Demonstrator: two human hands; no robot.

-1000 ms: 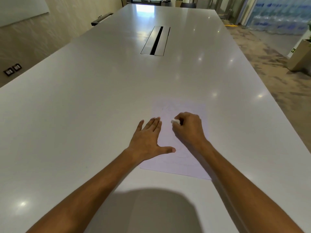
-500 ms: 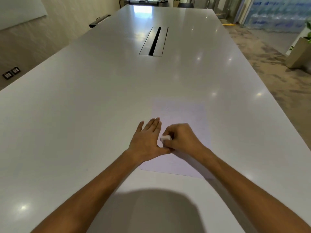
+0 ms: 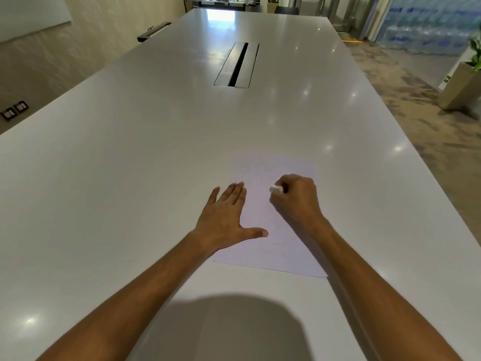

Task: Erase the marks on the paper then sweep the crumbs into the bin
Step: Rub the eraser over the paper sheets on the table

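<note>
A person sits at a big white table (image 3: 130,178) and looks down at both hands. A sheet of paper (image 3: 283,246) lies flat on the table, near the edge closest to the person. The left hand (image 3: 226,220) lies flat on the left side of the paper. Its fingers are straight and close together, and its thumb sticks out to the side across the paper. It is not gripping anything; it just presses down on the sheet. The right hand (image 3: 296,199) is over the top half of the paper, a little way from the left hand. Its fingers are curled tight around a small white eraser (image 3: 276,189). One end of the eraser pokes out of the hand, and it looks to be down against the paper. Some faint marks (image 3: 256,169) show on the paper above the hands, but they are too pale to read. Far past the paper, in the middle of the table, there is a long metal slot (image 3: 237,65). A dark shadow (image 3: 229,327) lies on the table below the paper, between the two arms.
</note>
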